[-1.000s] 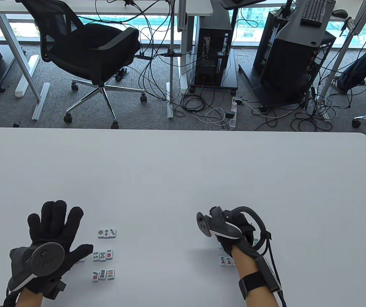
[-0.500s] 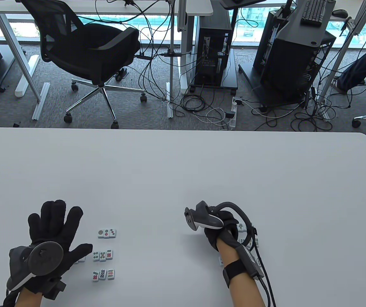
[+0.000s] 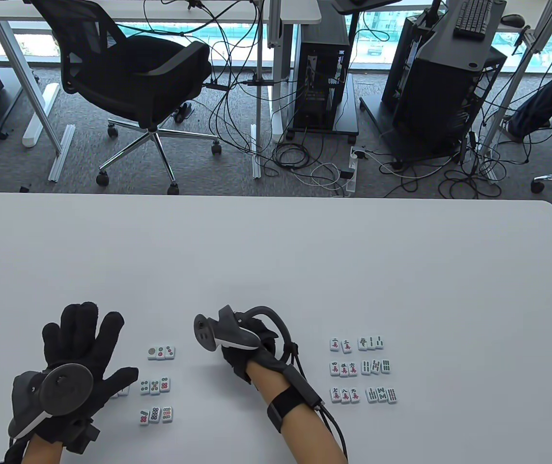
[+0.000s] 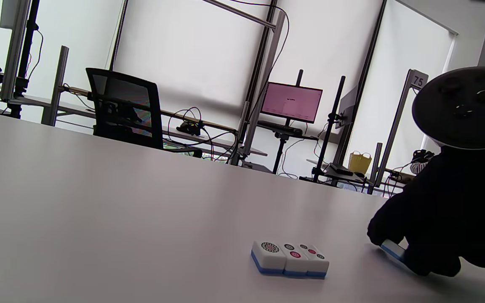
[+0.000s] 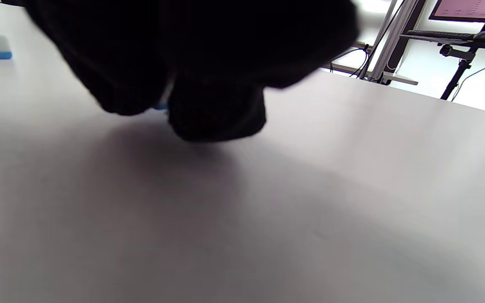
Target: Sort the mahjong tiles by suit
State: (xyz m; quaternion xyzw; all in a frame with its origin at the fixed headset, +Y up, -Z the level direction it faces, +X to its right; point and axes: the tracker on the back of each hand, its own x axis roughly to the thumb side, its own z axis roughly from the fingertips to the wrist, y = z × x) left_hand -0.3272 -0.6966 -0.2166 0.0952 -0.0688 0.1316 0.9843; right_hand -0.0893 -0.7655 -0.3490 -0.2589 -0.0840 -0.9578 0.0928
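My right fingers (image 4: 387,229) curl, I think, round a blue-backed tile (image 4: 393,249) near the dots tiles (image 3: 155,386); my left hand (image 3: 80,357) rests flat, holding nothing. I should set it square beside a dots row, away from the character tiles (image 3: 343,369) on the worktop (image 3: 276,251).

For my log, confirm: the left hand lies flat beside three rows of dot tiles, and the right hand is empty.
Not empty: the right hand pinches a blue-backed tile, as the left wrist view shows. The left hand does lie flat beside the dot tiles.
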